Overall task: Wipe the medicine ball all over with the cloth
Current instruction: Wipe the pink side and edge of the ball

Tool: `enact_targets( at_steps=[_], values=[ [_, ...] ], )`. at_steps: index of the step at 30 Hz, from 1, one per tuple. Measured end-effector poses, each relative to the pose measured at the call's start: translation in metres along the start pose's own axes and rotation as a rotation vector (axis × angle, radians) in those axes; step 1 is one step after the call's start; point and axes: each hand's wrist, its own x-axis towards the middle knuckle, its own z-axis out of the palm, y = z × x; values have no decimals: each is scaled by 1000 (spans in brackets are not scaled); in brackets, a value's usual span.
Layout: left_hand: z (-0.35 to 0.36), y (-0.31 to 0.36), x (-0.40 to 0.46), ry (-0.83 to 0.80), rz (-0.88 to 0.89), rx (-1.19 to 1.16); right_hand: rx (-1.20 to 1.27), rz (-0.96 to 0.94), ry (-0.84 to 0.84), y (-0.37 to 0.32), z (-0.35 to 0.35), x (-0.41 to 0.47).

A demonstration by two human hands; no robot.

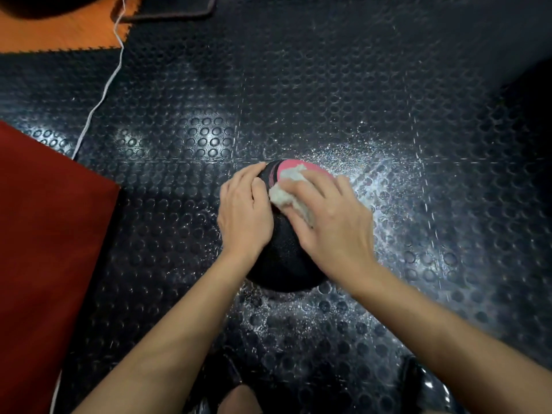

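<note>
On the medicine ball (279,258), right hand (331,222) presses cloth (291,191), left hand (243,210) steadies.

Gym floor, black studded rubber tiles (328,85) (dusty), orange interlocking foam mat (74,34), red mat (44,234)
</note>
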Motion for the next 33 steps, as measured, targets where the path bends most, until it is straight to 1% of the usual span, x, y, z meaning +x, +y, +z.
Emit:
enact_targets(
  at_steps=[1,5,6,7,10,12,14,16,18,19,20,22,23,24,25,28,29,31,32,33],
  values=[
    [0,-2,-2,2,17,5,13,74,9,5,3,5],
    [-1,-3,-6,13,56,29,187,510,-30,40,18,46],
    [-2,-3,-6,20,88,31,203,577,-58,46,20,54],
    [-2,-2,-7,15,143,37,196,600,-73,51,22,58],
    [0,-4,-15,-30,344,131,160,568,-104,53,27,66],
    [4,-7,-21,-3,405,198,108,541,-111,51,24,70],
    [6,-6,-23,27,373,197,44,459,-81,43,21,62],
    [5,-5,-19,28,340,187,5,298,-2,23,13,35],
    [2,-7,-16,17,322,176,-2,129,28,10,9,6],
    [2,-8,-16,13,315,170,3,101,23,14,9,3],
    [3,-7,-17,12,309,169,16,152,9,21,9,10],
    [7,-3,-18,30,282,176,78,356,3,35,12,34],
    [8,-1,-16,48,259,178,68,410,12,36,14,42],
    [10,2,-12,62,238,175,37,403,26,31,14,42],
    [10,3,-9,65,220,170,21,349,43,24,14,36],
    [6,4,-3,40,175,136,17,112,32,17,14,11],
    [6,4,-4,35,177,134,23,127,17,25,13,17],
    [10,6,-7,48,186,158,86,363,5,40,14,39],
    [12,8,-7,59,182,165,88,448,12,42,15,44],
    [12,8,-7,66,178,163,68,455,32,40,16,41]
  ],
)
